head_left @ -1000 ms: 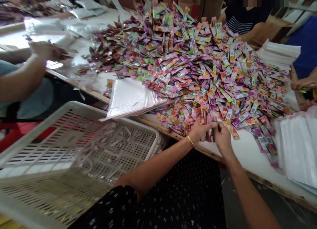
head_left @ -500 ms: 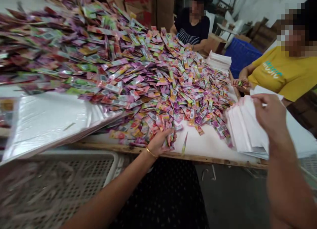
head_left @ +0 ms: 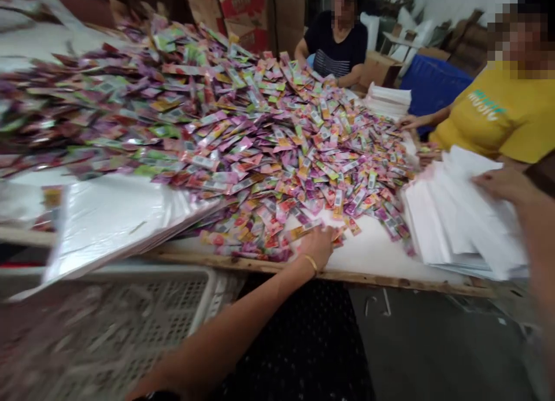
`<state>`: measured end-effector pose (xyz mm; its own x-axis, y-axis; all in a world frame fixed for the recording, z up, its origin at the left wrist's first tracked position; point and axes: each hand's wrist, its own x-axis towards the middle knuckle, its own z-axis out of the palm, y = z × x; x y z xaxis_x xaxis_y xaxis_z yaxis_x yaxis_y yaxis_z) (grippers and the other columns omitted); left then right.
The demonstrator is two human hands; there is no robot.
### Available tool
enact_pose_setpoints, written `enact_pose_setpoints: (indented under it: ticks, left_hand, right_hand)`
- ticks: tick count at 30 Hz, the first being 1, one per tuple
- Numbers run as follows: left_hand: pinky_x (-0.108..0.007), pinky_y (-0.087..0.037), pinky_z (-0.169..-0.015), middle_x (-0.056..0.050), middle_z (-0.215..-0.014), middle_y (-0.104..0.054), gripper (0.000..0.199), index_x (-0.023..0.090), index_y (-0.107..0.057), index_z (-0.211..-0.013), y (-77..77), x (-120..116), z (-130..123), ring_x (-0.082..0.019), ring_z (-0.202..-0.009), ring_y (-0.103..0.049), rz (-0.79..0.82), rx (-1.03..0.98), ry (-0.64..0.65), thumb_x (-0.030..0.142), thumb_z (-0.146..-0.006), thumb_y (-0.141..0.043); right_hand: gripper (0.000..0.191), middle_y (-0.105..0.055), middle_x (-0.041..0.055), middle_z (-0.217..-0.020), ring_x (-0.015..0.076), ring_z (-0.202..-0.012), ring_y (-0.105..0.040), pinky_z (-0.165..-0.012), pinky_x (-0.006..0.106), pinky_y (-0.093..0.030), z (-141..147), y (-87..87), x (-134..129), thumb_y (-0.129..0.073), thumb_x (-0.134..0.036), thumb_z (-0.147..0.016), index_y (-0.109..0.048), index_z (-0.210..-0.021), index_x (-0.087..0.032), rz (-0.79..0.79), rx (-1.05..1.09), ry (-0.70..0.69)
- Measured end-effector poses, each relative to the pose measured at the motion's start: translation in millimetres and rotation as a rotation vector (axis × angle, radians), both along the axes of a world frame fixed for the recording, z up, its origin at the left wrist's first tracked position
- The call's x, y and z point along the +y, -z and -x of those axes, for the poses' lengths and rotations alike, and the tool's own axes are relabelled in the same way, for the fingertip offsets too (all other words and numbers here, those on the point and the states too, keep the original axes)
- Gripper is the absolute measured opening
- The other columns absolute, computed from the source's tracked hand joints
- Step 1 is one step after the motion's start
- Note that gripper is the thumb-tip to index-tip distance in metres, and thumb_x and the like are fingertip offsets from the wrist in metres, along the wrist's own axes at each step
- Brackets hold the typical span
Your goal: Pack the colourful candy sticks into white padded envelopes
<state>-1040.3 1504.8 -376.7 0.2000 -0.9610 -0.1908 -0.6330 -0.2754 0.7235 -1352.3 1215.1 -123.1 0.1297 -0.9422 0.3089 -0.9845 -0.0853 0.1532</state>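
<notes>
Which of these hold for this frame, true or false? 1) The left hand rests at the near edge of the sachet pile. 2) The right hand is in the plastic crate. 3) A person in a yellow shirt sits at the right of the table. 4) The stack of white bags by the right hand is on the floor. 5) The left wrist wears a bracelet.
1) True: the left hand lies on the sachet pile at its near edge.
2) False: the right hand is on the stack of white bags; the plastic crate is lower left.
3) True: person in a yellow shirt.
4) False: it lies on the table.
5) True: bracelet.
</notes>
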Motion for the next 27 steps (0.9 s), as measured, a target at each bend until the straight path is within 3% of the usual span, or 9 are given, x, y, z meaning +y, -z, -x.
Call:
enact_pose_setpoints:
  ticks: [3,5,8,11,17,21,23,25,27]
  left_hand:
    - [-0.044,-0.048,-0.083,-0.022,-0.111,-0.065,0.041,0.015,-0.057,-0.123,6.9,0.1,6.2,-0.038,-0.102,-0.065,-0.047,-0.156,0.165,0.014,-0.082,-0.053]
    - [-0.041,-0.048,-0.083,-0.021,-0.107,-0.067,0.041,0.014,-0.057,-0.121,13.3,0.7,2.8,-0.037,-0.102,-0.066,-0.022,-0.162,0.205,0.015,-0.080,-0.053]
    - [-0.037,-0.048,-0.085,-0.018,-0.106,-0.069,0.044,0.015,-0.057,-0.121,19.3,2.2,-6.7,-0.034,-0.104,-0.066,-0.025,-0.103,0.144,0.019,-0.077,-0.059]
    - [-0.034,-0.047,-0.088,-0.015,-0.113,-0.069,0.056,0.016,-0.052,-0.132,18.6,4.6,-15.4,-0.031,-0.108,-0.065,-0.067,-0.074,0.054,0.022,-0.077,-0.062]
    - [-0.032,-0.047,-0.084,-0.012,-0.109,-0.071,0.057,0.015,-0.051,-0.132,15.7,14.0,-25.8,-0.028,-0.102,-0.066,-0.017,-0.022,0.034,0.023,-0.077,-0.063]
    - [-0.030,-0.048,-0.078,-0.007,-0.093,-0.070,0.041,0.016,-0.058,-0.113,23.1,19.7,-33.5,-0.023,-0.089,-0.066,0.131,0.150,-0.084,0.022,-0.072,-0.063]
    - [-0.027,-0.048,-0.068,-0.002,-0.078,-0.066,0.031,0.017,-0.056,-0.098,24.1,18.8,-37.6,-0.018,-0.072,-0.063,0.207,0.367,-0.191,0.022,-0.068,-0.063]
    - [-0.024,-0.045,-0.057,0.004,-0.064,-0.058,0.027,0.018,-0.053,-0.089,17.9,15.9,-43.2,-0.013,-0.055,-0.054,0.264,0.633,-0.306,0.024,-0.065,-0.063]
    - [-0.022,-0.040,-0.050,0.007,-0.055,-0.049,0.026,0.019,-0.050,-0.082,3.4,13.2,-52.6,-0.009,-0.046,-0.045,0.350,0.844,-0.449,0.026,-0.061,-0.064]
  right_hand:
    - [0.025,-0.067,0.0280,-0.108,0.0247,-0.101,-0.062,-0.071,0.040,-0.032,-8.5,9.6,25.3,-0.060,-0.019,-0.087,-0.075,-0.099,-0.002,-0.096,0.109,0.138]
    - [0.031,-0.064,0.0286,-0.115,0.0263,-0.104,-0.061,-0.072,0.041,-0.031,-9.4,12.9,33.5,-0.053,-0.019,-0.090,-0.072,-0.108,-0.004,-0.058,0.086,0.194]
    - [0.036,-0.065,0.0262,-0.116,0.0253,-0.100,-0.060,-0.075,0.039,-0.032,-8.1,10.8,35.3,-0.053,-0.033,-0.091,-0.073,-0.108,-0.007,-0.096,0.041,0.227]
    - [0.054,-0.063,0.0259,-0.120,0.0252,-0.099,-0.058,-0.077,0.036,-0.033,-15.8,7.0,37.1,-0.058,-0.054,-0.088,-0.072,-0.111,-0.008,-0.209,0.095,0.207]
    - [0.036,-0.064,0.0231,-0.116,0.0205,-0.091,-0.055,-0.071,0.033,-0.028,-54.2,15.3,65.0,-0.050,-0.029,-0.094,-0.069,-0.116,-0.007,-0.140,0.166,0.182]
    - [0.043,-0.061,0.0227,-0.118,0.0179,-0.083,-0.051,-0.068,0.034,-0.025,-60.9,3.3,89.7,-0.039,-0.032,-0.100,-0.066,-0.120,-0.006,-0.005,0.152,0.188]
    - [0.047,-0.060,0.0227,-0.116,0.0165,-0.079,-0.049,-0.066,0.034,-0.022,-66.9,-9.3,108.3,-0.035,-0.035,-0.102,-0.067,-0.117,-0.005,0.138,0.192,0.122]
    - [0.044,-0.062,0.0208,-0.107,0.0159,-0.076,-0.047,-0.065,0.033,-0.021,-83.8,-12.6,134.7,-0.039,-0.036,-0.101,-0.069,-0.106,-0.005,0.275,0.312,-0.064]
    - [0.036,-0.064,0.0166,-0.094,0.0164,-0.074,-0.047,-0.064,0.032,-0.022,-112.0,5.8,169.3,-0.045,-0.032,-0.099,-0.069,-0.091,-0.007,0.303,0.464,-0.320]
